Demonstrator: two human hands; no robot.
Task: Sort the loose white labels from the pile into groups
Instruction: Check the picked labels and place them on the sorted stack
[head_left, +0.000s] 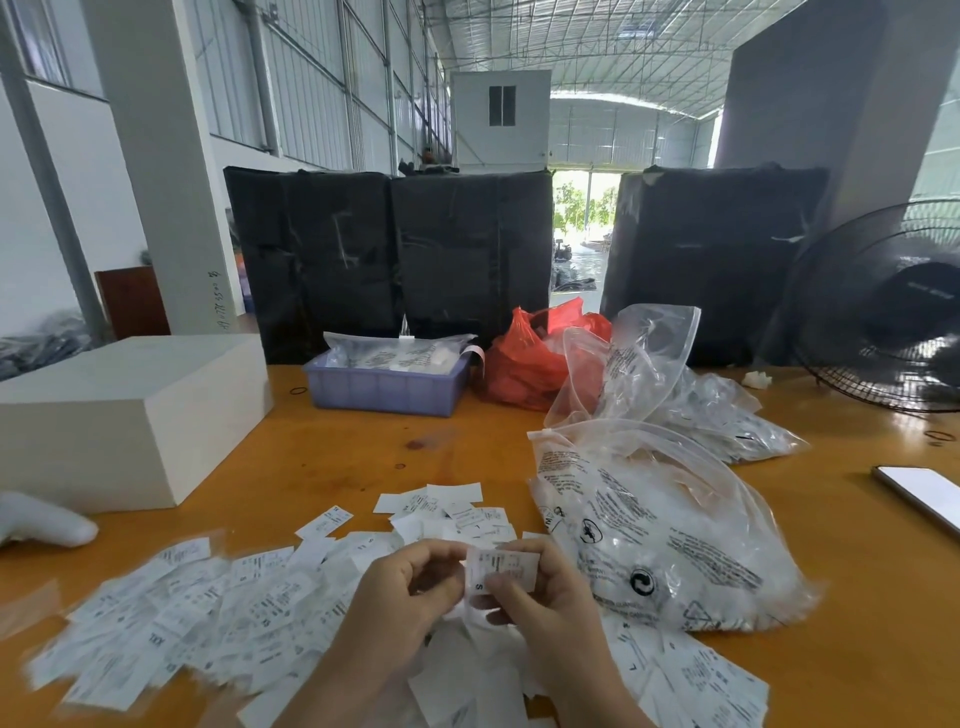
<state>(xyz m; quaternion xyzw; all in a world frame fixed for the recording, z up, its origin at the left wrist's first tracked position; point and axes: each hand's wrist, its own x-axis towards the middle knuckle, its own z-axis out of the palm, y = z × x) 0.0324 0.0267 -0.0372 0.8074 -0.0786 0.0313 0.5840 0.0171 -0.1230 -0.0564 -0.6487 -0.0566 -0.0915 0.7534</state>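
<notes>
Both hands are up close, working over the heap: the right hand (540, 597) pinches a single white label (501, 569) marked with an S between thumb and fingers, and the left hand (410, 587) curls in beside it, fingertips at the label's left edge, apparently helping to hold or turn it. Underneath and off to the left sprawls the loose pile (197, 608), a wide unsorted scatter on the orange bench (332, 457), with more labels spilling out to the right (696, 675) below a clear plastic bag (670, 525). Just beyond the hands, a small cluster of labels (447, 512) lies a little apart, and that could be a first group starting to form, though I can't read enough sizes to be sure. By my reckoning the sorting is barely under way: one label in hand being checked, perhaps one small group begun, and the great bulk of the pile untouched.
</notes>
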